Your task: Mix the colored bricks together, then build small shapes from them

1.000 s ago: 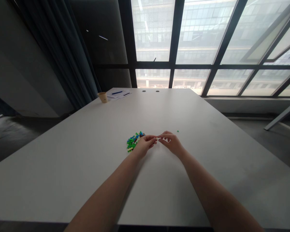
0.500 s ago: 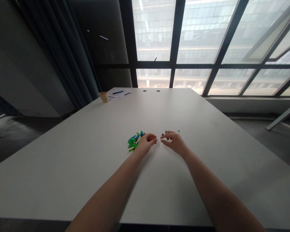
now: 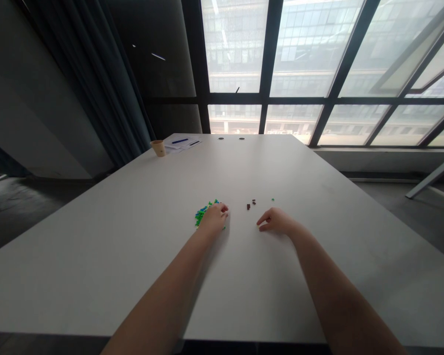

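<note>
Tall windows (image 3: 233,49) fill the upper right of the frame above a white table (image 3: 133,231), with a tan cup (image 3: 158,148) at upper left. Just left of centre lies a heap of small bricks (image 3: 200,216), mostly green, partly covered by the left hand (image 3: 213,217). Its fingers curl loosely at the heap's right side; whether they hold anything, I cannot tell. The right hand (image 3: 278,221), right of centre, has thumb and forefinger nearly together low over the table — a pale speck shows at the tips, too small to make out. Beyond it lie dark brown pieces (image 3: 248,206) and a lone green piece (image 3: 273,199). All look like hard plastic: probably feather-light, stiff, slightly slick, hardly fragile — best pinched across opposite sides with the fingertips.
</note>
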Available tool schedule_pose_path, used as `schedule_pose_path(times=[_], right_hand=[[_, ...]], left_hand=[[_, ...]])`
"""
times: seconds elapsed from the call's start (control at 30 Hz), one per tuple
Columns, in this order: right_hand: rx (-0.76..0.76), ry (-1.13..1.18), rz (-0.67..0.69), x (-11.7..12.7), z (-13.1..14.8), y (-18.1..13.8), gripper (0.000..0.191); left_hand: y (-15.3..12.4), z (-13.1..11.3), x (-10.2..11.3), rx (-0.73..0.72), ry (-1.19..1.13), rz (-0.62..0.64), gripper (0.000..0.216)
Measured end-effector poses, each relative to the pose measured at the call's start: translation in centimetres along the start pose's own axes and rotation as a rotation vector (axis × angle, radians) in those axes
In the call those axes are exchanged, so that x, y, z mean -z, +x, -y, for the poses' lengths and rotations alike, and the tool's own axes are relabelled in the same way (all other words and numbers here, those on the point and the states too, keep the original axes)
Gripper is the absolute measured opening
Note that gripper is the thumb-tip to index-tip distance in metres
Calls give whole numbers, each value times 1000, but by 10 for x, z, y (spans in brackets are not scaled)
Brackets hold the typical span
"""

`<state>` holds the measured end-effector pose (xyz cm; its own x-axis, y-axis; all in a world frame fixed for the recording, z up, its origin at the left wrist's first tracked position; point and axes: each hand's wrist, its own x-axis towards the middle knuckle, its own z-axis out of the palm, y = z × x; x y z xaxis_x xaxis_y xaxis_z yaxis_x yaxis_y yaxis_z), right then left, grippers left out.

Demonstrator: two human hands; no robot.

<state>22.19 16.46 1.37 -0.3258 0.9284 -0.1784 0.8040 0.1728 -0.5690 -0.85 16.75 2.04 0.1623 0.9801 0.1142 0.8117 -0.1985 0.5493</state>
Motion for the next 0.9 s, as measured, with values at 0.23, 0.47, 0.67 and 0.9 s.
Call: schedule_pose_path(times=[0.23, 0.47, 0.67, 0.9], right_hand=[[-72, -52, -270, 9, 3, -4, 25], [-124, -79, -256, 6, 12, -5, 24], [-119, -97, -265, 4, 12, -3, 24], [-120, -121, -263, 5, 12, -4, 26]], left_hand=[[-9, -8, 25, 112, 403, 98, 20], [-14, -11, 23, 25, 416, 271, 15], [-12, -9, 14, 8, 420, 236, 14], [-9, -4, 13, 47, 404, 222, 11]])
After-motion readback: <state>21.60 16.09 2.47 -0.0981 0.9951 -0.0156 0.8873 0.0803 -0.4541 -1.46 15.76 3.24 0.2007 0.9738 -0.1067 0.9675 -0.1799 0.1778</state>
